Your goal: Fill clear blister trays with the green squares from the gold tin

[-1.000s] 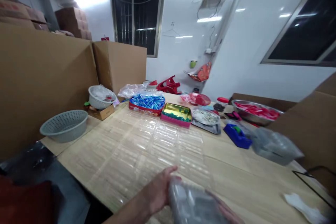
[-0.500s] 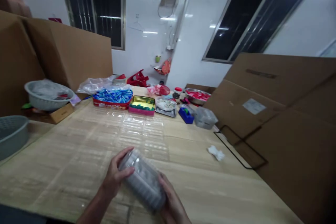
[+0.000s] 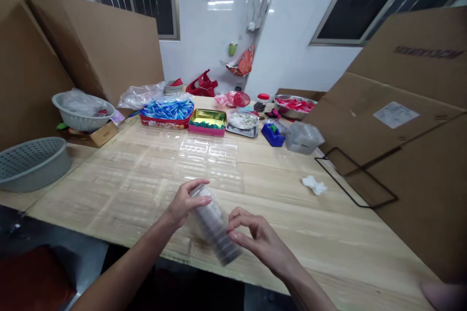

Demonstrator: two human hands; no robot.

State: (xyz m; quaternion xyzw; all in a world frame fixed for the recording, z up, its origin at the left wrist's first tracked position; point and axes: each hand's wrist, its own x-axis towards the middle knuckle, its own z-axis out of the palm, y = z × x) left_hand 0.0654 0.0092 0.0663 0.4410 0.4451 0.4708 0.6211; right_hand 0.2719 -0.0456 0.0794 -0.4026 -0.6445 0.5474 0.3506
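A stack of clear plastic trays is tilted above the front of the table, blurred along its lower end. My left hand grips its upper end, thumb on the near face and fingers over the top. At the stack's right edge, my right hand has thumb and fingertips pinched together on it; whether they hold one tray or several I cannot tell. Beyond my hands, clear plastic trays lie spread in rows over the left and middle of the tabletop.
At the back stand a red tin of blue pieces, a pink tin, a scale, a blue tape dispenser and a clear container. Grey basket left; crumpled tissue, black wire frame and cardboard right.
The view has swung right, then tipped slightly down. Both hands have kept the tray stack; my right hand has shifted from wrapping its lower end to pinching its right edge.
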